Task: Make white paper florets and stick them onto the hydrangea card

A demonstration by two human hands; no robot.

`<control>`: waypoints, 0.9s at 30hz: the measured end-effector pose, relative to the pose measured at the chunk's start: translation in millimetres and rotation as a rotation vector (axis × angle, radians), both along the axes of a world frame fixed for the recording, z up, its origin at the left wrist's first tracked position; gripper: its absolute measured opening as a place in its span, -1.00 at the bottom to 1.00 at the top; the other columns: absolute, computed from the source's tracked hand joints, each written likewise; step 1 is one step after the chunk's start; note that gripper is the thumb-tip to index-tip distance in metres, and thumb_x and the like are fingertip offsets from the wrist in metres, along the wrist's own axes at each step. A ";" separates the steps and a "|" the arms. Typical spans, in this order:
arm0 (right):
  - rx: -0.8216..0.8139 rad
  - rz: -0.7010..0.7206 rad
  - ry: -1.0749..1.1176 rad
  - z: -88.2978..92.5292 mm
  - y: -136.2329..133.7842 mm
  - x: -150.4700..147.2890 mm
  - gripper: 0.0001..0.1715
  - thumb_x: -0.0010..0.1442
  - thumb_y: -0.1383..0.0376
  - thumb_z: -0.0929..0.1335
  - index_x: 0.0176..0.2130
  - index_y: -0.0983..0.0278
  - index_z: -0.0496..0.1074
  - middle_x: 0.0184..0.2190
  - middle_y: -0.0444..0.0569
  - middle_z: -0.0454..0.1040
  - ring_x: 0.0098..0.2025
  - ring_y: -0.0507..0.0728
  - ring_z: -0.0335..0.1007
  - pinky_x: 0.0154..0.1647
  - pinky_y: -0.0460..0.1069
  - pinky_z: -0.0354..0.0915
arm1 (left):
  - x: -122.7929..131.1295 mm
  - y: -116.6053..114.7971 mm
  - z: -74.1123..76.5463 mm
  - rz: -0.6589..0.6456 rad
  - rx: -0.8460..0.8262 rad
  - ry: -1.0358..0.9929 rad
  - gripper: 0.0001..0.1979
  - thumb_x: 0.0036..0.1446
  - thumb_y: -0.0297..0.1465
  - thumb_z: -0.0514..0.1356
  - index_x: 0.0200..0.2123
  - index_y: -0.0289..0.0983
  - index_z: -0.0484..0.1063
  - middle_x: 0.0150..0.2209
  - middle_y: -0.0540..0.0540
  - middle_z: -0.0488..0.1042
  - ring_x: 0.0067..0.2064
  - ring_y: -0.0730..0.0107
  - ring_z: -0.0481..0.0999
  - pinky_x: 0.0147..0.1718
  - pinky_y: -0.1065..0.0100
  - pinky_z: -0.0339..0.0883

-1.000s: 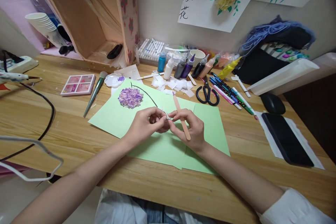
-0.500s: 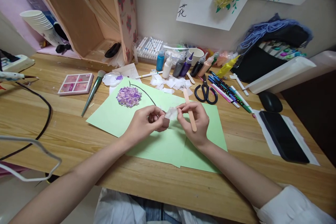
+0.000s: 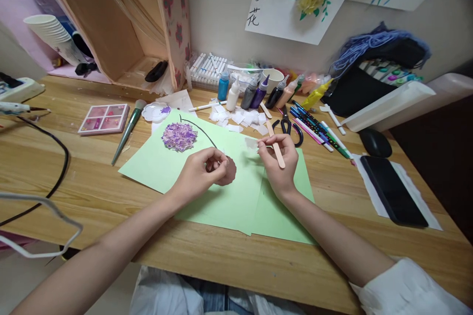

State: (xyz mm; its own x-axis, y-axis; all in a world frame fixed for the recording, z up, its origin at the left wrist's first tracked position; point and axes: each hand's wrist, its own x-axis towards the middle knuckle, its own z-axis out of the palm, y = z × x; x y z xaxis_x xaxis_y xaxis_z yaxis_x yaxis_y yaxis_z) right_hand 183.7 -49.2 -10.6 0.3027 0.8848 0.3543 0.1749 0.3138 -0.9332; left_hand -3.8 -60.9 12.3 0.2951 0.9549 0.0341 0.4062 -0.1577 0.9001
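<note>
My left hand [image 3: 203, 170] is closed in a pinch over the middle of the green paper [image 3: 229, 211], its fingers on a small brown round piece with a wavy edge [image 3: 229, 172]. Held to the right of it, my right hand [image 3: 279, 160] pinches a small translucent white paper scrap [image 3: 251, 143] between thumb and fingertips. A wooden craft stick [image 3: 278, 150] is tucked between the fingers of that same hand. A purple-and-pink ruffled flower [image 3: 180, 137] lies on the green paper, near a thin dark curved line [image 3: 201, 129].
Behind the paper lie white paper scraps [image 3: 248, 117], black-handled scissors [image 3: 297, 134] and several paint bottles [image 3: 233, 94]. Pens [image 3: 314, 125] and a phone [image 3: 393, 191] are to the right. A makeup brush [image 3: 127, 133] and a pink case [image 3: 104, 119] lie left.
My right hand has moved right and slightly up with the scrap and stick, away from my left hand. The brown piece now shows more of its face.
</note>
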 end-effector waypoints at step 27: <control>0.047 -0.054 0.105 -0.1 10.1 9.7 -0.79 0.05 0.33 0.35 -0.37 0.22 0.17 -0.40 -0.11 0.33 -0.34 0.06 0.33 -0.29 0.00 0.30 | 38.8 44.9 11.2 0.037 0.177 0.208 -0.80 0.12 -0.30 0.10 -0.36 -0.26 0.47 -0.34 -0.07 0.54 -0.30 0.31 0.47 -0.27 0.33 0.28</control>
State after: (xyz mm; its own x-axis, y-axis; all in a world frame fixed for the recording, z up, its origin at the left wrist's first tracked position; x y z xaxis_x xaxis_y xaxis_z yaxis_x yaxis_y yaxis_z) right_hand 193.3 -39.0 -10.7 0.3874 0.8491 0.3591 0.0947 0.3507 -0.9317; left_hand 35.0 -16.1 23.5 0.2786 0.9495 0.1441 0.5876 -0.2872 0.7565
